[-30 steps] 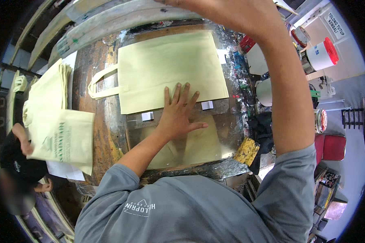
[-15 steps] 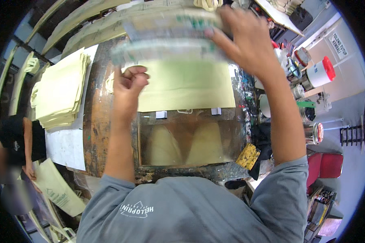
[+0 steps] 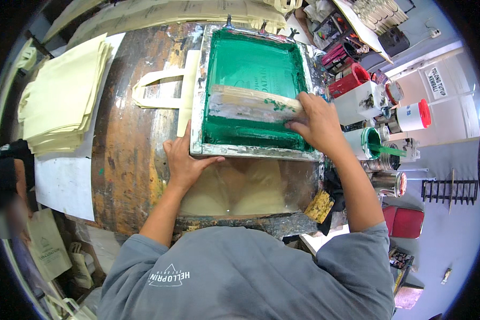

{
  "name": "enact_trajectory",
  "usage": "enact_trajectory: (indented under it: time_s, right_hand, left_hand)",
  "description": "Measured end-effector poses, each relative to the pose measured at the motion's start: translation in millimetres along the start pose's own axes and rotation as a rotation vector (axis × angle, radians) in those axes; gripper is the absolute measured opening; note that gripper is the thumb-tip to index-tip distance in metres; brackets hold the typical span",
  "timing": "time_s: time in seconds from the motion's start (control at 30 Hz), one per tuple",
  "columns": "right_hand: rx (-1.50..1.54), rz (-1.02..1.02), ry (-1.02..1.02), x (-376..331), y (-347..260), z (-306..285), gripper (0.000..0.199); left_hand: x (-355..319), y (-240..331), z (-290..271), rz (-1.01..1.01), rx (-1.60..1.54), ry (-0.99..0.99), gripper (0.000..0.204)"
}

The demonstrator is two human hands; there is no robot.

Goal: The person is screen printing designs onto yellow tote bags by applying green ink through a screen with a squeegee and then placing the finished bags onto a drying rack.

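Head: right grip (image 3: 321,122) closed around squeegee (image 3: 250,105)

Grey T-shirt (image 3: 245,266): wht lettering + triangle outline on chest, upside down in view. Wht sign (image 3: 436,82) at R: dk caps, stacked lines, tilted. Wht tub (image 3: 409,116) w/ red lid: sm. blue marking on side. Green screen (image 3: 237,64): dk lettering in mesh, just above squeegee (image 3: 245,104). Cream bag (image 3: 48,245), lower L: dk logo + lettering. Bags (image 3: 192,18) along back: dk print, too sm. to read.
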State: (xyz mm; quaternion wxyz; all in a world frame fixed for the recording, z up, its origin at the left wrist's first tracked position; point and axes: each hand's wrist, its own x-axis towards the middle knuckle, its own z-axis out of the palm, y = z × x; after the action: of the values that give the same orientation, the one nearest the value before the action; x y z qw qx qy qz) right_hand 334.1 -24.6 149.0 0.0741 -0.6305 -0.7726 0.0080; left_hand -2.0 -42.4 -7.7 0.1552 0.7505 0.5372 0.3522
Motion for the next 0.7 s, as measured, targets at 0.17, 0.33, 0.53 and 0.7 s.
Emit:
enact_trajectory:
  time_s: [0.17,0.33,0.53,0.7]
  right_hand:
    - [-0.097,-0.001,0.020,-40,-26,31,0.055]
    - [-0.173,0.029,0.138,-39,-24,57,0.044]
    - [-0.194,0.024,0.270,47,16,86,0.044]
    - [-0.268,0.039,0.302,141,68,95,0.051]
  left_hand:
    - [0,-11,8,0.058,-0.012,0.015,0.134]
    - [2,-4,4,0.026,-0.022,-0.021,0.133]
    - [-1,-6,3,0.033,0.019,-0.022,0.134]
    - [2,-1,1,-0.018,0.010,-0.057,0.134]
